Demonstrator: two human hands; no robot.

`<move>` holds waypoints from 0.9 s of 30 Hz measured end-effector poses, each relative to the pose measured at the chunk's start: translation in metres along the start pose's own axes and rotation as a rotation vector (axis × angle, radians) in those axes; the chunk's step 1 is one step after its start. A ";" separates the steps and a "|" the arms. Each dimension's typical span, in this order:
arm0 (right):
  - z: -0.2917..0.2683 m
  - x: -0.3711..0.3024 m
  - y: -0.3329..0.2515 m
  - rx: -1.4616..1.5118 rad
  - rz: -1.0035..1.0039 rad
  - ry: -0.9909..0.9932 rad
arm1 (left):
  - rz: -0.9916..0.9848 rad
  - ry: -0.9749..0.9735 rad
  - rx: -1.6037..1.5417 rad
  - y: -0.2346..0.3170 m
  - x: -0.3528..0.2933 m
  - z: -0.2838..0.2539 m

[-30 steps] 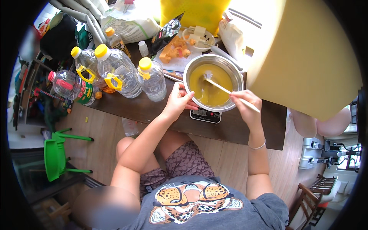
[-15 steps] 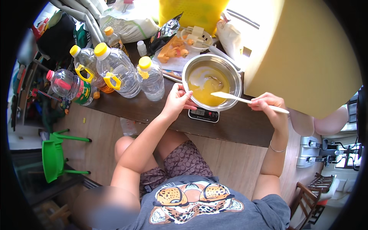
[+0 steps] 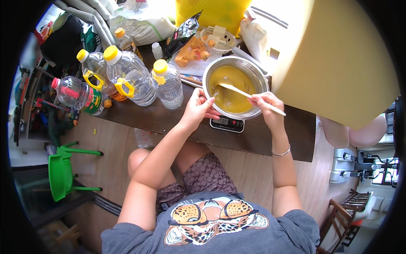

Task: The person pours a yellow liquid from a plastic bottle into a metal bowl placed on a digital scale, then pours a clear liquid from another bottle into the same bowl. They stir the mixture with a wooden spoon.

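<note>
A steel mixing bowl (image 3: 260, 80) stands on a small black kitchen scale (image 3: 230, 124) at the table's front edge. In it lies a glossy yellow liquid (image 3: 237, 77). My left hand (image 3: 198, 109) pinches the bowl's left rim, thumb on the inside edge and fingers below. My right hand (image 3: 269, 106) is closed round the handle of a cream-white spatula (image 3: 237, 90). The spatula slants left into the bowl, and its tip dips into the liquid near the left side.
Left of the bowl stand several clear plastic bottles (image 3: 169, 88) with yellow caps. Behind it lie a power strip (image 3: 220, 38), an orange tray (image 3: 192, 54) and a black packet (image 3: 184, 36). A large cream panel (image 3: 338, 63) rises at the right. A green chair (image 3: 61, 171) stands on the floor.
My right hand has moved left with the spatula, whose tip has swung to the bowl's left side. The pale streak in the liquid has mostly blended in. My left hand stays on the rim.
</note>
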State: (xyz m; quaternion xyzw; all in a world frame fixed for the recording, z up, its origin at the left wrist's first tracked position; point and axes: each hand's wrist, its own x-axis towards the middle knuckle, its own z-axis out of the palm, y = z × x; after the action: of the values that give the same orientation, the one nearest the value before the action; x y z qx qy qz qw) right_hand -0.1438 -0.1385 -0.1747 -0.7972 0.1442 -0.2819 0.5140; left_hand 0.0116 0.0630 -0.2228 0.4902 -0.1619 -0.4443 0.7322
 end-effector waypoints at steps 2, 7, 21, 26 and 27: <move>-0.004 0.009 -0.010 0.077 0.045 0.016 | 0.001 0.004 -0.003 -0.001 0.000 0.000; -0.034 0.033 -0.009 0.091 0.088 0.046 | -0.007 0.011 -0.011 0.002 0.000 0.002; -0.039 0.013 -0.031 0.095 0.262 -0.261 | 0.022 0.045 -0.010 -0.005 0.000 0.001; -0.055 0.015 -0.055 0.095 0.361 -0.321 | 0.027 0.047 -0.017 -0.005 0.000 0.002; -0.059 0.017 -0.058 0.086 0.384 -0.330 | 0.025 0.049 -0.017 -0.005 0.001 0.002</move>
State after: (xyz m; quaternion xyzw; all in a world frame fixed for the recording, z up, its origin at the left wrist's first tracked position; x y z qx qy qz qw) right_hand -0.1690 -0.1657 -0.0991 -0.7679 0.1950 -0.0509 0.6080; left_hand 0.0079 0.0607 -0.2264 0.4927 -0.1464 -0.4243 0.7455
